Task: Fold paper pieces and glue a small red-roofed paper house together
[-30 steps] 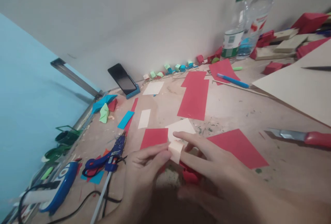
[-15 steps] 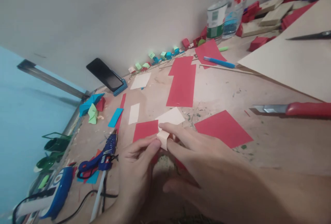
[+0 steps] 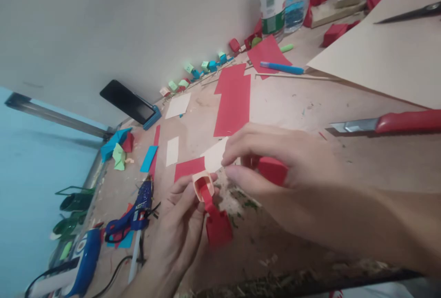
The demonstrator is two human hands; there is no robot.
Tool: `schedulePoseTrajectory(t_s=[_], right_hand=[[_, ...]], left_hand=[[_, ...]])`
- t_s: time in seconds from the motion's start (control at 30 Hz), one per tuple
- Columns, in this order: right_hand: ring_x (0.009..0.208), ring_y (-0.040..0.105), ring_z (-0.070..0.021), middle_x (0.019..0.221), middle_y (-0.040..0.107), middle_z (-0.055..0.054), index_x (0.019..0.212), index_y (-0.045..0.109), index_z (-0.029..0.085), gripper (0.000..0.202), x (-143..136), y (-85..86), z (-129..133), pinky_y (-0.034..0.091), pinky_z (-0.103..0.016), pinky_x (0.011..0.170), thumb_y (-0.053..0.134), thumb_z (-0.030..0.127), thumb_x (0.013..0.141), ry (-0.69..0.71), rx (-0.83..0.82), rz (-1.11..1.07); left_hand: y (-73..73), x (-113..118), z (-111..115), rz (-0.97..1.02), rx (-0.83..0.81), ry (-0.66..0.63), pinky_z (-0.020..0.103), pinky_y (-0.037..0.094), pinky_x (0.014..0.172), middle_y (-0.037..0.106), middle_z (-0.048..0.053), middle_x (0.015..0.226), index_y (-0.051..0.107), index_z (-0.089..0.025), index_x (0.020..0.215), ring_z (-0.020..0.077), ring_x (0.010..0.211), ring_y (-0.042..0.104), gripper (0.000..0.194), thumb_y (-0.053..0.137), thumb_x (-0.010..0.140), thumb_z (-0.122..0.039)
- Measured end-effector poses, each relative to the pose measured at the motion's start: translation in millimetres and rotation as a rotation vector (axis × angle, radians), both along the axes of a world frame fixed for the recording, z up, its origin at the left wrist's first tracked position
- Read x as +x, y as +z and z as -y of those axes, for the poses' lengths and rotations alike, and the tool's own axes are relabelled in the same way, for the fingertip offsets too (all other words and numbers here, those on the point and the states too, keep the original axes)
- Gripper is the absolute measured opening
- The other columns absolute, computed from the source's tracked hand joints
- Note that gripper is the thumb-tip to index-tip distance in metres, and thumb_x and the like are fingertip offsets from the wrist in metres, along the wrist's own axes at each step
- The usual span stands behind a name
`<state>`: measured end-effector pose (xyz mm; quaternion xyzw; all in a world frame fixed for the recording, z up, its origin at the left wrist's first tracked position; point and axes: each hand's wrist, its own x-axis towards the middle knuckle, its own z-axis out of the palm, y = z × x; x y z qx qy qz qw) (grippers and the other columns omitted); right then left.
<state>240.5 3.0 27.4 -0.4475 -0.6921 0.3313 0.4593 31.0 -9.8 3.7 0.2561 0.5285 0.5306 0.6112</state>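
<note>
My left hand (image 3: 181, 220) is closed on a small folded paper figure, its fingers and thumb around the sides. At the figure's top is a cream paper box (image 3: 197, 181), its hollow side facing me. A red strip runs out of that hollow to a wider red folded piece (image 3: 219, 231) below. My right hand (image 3: 272, 165) hovers to the right, apart from the figure. Its fingers are bent, with a gap to the thumb and nothing visible between them. Under its fingertips lies a cream paper sheet (image 3: 214, 154); a red sheet (image 3: 272, 171) is partly hidden behind the hand.
A utility knife (image 3: 396, 122) with its blade out lies at right. Scissors (image 3: 409, 13) rest on a large cream sheet. A glue gun (image 3: 139, 210) and its cord are at left. Toward the wall stand a phone (image 3: 127, 100), small paper figures (image 3: 206, 65) and bottles (image 3: 273, 6).
My right hand has let go of the cream paper box and moved up and right. My left hand has tilted the figure, so its hollow and red lower part now show. The view has shifted slightly.
</note>
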Motion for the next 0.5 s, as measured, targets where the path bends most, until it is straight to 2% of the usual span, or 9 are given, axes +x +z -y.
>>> schedulePoseTrajectory(t_s=[0.07, 0.17, 0.3, 0.4, 0.5], right_hand=[[0.074, 0.066, -0.0118, 0.087, 0.074, 0.006, 0.094, 0.075, 0.027, 0.013, -2.3, -2.6, -1.9, 0.045, -0.023, 0.065, 0.066, 0.019, 0.091, -0.016, -0.069, -0.019], [0.075, 0.065, -0.0115, 0.093, 0.076, 0.006, 0.101, 0.076, 0.026, 0.017, -5.6, -2.6, -3.1, 0.044, -0.024, 0.067, 0.065, 0.018, 0.089, 0.061, -0.098, -0.018], [0.075, 0.06, -0.0141, 0.088, 0.074, 0.001, 0.097, 0.077, 0.02, 0.018, -6.7, -0.6, -6.0, 0.039, -0.027, 0.066, 0.061, 0.016, 0.089, 0.175, -0.083, 0.122], [0.078, 0.06, -0.0168, 0.086, 0.072, -0.003, 0.091, 0.077, 0.018, 0.019, -6.3, -2.6, -7.4, 0.037, -0.029, 0.065, 0.059, 0.015, 0.089, 0.246, -0.062, 0.242], [0.079, 0.061, -0.0177, 0.089, 0.072, -0.005, 0.087, 0.076, 0.018, 0.021, -5.3, -5.7, -7.0, 0.035, -0.03, 0.066, 0.056, 0.015, 0.091, 0.282, -0.021, 0.322]], left_hand=[[-0.7, 0.5, 1.9, 0.003, -0.021, -0.042, 0.02, 0.065, 0.066, 0.081, 0.003, 0.075, 0.08, -0.017, 0.082, 0.0117, 0.059, 0.073, 0.031, 0.101, 0.059, -0.023], [-1.7, 1.4, 3.7, -0.006, -0.016, -0.125, 0.024, 0.065, 0.07, 0.082, 0.003, 0.08, 0.081, -0.019, 0.083, 0.0152, 0.066, 0.076, 0.028, 0.099, 0.063, -0.026], [-4.5, 2.8, 4.6, -0.037, 0.036, -0.215, 0.024, 0.065, 0.066, 0.081, 0.003, 0.078, 0.083, -0.02, 0.083, 0.0157, 0.064, 0.076, 0.022, 0.096, 0.069, -0.03], [-6.4, 4.9, 6.0, -0.079, 0.075, -0.218, 0.023, 0.064, 0.06, 0.08, 0.004, 0.074, 0.082, -0.019, 0.078, 0.0165, 0.062, 0.075, 0.023, 0.097, 0.066, -0.032], [-5.4, 6.5, 8.5, -0.121, 0.071, -0.22, 0.022, 0.063, 0.06, 0.079, 0.004, 0.07, 0.081, -0.017, 0.077, 0.0142, 0.06, 0.073, 0.024, 0.097, 0.067, -0.031]])
